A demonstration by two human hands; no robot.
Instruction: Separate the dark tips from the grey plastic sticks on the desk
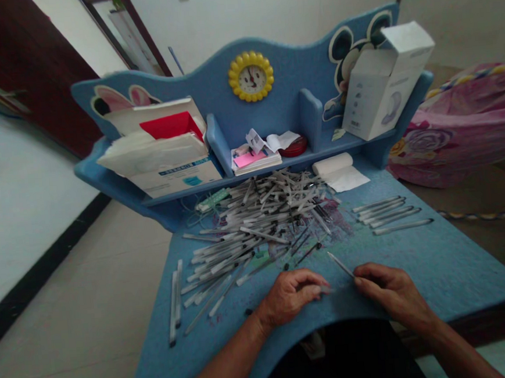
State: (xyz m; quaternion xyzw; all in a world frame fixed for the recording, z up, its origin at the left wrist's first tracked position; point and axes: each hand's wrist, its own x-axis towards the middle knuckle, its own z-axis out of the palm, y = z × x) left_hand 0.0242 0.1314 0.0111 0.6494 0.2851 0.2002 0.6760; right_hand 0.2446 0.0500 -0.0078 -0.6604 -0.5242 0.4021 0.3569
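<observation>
Near the desk's front edge, my left hand point(292, 293) is closed, its thumb and forefinger pinching a small translucent piece point(326, 290) that looks like a pen cap, though blur hides its exact kind. To its right, my right hand point(387, 288) grips a slim pen point(340, 265) by one end, its pointed end aimed up and left. The two hands are apart. Beyond them spreads a large heap of clear-barrelled pens point(275, 202). Several dark thin parts point(308, 254) lie between the heap and my hands.
Several pens point(387, 210) lie in a row at the right, and a pair point(176, 300) lies at the left edge. Behind the blue desk point(451, 266) rises a shelf holding a mask box point(185, 177), papers and a white carton point(387, 91). A paper roll point(341, 171) lies below it.
</observation>
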